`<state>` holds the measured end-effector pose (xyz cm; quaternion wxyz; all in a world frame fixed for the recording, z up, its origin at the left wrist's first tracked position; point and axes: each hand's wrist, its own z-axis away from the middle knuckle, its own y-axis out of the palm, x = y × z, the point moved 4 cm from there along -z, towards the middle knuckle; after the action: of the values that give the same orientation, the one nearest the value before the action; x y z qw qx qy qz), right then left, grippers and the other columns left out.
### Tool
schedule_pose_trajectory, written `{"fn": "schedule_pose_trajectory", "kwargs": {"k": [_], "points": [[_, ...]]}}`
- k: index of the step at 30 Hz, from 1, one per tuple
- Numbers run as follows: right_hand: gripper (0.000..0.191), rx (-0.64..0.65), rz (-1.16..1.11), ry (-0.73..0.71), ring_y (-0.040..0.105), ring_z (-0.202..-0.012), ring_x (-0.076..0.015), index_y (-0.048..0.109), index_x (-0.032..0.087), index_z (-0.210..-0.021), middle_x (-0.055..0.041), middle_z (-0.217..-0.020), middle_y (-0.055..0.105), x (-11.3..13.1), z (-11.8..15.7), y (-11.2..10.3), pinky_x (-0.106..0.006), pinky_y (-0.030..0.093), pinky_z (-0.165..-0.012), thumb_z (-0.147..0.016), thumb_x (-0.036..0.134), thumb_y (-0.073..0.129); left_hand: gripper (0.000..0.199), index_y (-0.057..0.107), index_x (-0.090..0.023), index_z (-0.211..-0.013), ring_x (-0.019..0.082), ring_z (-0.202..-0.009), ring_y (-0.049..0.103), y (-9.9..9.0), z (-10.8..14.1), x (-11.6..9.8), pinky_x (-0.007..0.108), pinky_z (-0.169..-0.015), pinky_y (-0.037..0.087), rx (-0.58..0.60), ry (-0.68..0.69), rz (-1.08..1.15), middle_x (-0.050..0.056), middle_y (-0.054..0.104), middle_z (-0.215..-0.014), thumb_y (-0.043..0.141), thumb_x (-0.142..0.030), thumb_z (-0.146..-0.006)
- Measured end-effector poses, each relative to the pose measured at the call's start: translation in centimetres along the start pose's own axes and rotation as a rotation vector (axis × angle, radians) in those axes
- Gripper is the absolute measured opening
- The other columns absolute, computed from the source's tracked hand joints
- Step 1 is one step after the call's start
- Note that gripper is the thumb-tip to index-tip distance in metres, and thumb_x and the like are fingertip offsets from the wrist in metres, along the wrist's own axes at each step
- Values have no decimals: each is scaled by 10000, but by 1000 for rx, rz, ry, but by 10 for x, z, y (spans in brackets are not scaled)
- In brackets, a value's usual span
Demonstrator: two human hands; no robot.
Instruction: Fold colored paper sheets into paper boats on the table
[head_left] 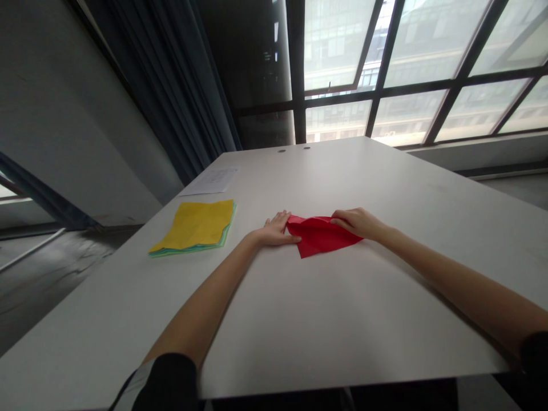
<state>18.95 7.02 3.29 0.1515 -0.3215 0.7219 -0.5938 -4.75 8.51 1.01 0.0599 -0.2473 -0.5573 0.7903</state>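
A red sheet of paper [322,237], folded over on itself with a raised upper layer, lies on the white table in front of me. My left hand [277,229] rests at its left end, fingers stretched out and the thumb lying over the near left part of the sheet. At the right end, my right hand [354,221] is closed on the upper layer, thumb and fingers pinching its edge. Parts of the sheet under both hands are hidden.
To the left lies a stack of coloured sheets [199,224], yellow on top with green and blue ones below. A printed white paper [209,181] is behind it near the left edge. The white table [342,319] reaches back toward windows and a dark blue curtain [171,74].
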Motion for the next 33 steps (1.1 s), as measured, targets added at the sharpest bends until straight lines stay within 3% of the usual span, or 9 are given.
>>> {"fn": "schedule_pose_trajectory", "kwargs": {"k": [5, 9, 13, 17, 25, 30, 33], "points": [[360, -214, -229, 218, 561, -618, -149, 617, 197, -845, -22, -691, 644, -10, 0, -6, -253, 389, -609, -874, 422, 338, 1099, -16, -136, -1422, 274, -1366, -10, -5, 1, 3, 412, -1104, 75, -63, 1, 103, 135, -32, -1492, 481, -713, -630], [404, -288, -242, 386, 538, -590, -145, 619, 188, -760, -14, -624, 619, -22, -2, -7, -252, 366, -571, -853, 473, 349, 1094, 14, -123, -1422, 272, -1367, 19, -6, 0, 2, 357, -1109, 89, -91, -33, 104, 134, -1, -1495, 512, -683, -625], [454, -263, -161, 480, 565, -631, -172, 633, 186, -792, -40, -664, 637, -36, -1, -4, -267, 362, -568, -853, 505, 316, 1047, 83, -110, -1419, 290, -1364, 25, -6, 0, 0, 385, -1098, 91, -64, -62, 34, 157, 38, -1488, 492, -676, -638], [476, -207, -183, 520, 603, -724, -195, 626, 189, -943, -62, -787, 674, -44, 1, 1, -285, 401, -627, -855, 529, 304, 969, 191, -179, -1410, 302, -1362, 13, -5, 1, 1, 416, -1086, 92, -1, -42, 16, 125, 52, -1490, 459, -705, -642], [488, -215, -280, 521, 613, -745, -172, 496, 166, -1183, -74, -933, 658, -50, 3, 7, -304, 465, -722, -761, 406, 541, 860, 247, -290, -1388, 298, -1363, -9, -8, 4, 3, 468, -1074, 90, 71, 31, 68, 64, 66, -1492, 555, -596, -646], [410, -93, -232, 501, 607, -750, -182, 605, 179, -1084, -47, -814, 661, -60, 2, 15, -304, 467, -719, -708, 342, 585, 785, 286, -184, -1374, 237, -1340, 207, -9, -3, 11, 342, -1079, 191, -71, 96, 116, 94, 253, -1454, 534, -506, -702], [362, -49, -258, 514, 609, -724, -177, 647, 187, -1020, -33, -781, 670, -65, 3, 18, -288, 462, -688, -699, 340, 581, 708, 349, -128, -1333, 230, -1288, 314, -10, -7, 17, 316, -1070, 214, -182, 44, 76, 124, 348, -1401, 499, -467, -730]]}}
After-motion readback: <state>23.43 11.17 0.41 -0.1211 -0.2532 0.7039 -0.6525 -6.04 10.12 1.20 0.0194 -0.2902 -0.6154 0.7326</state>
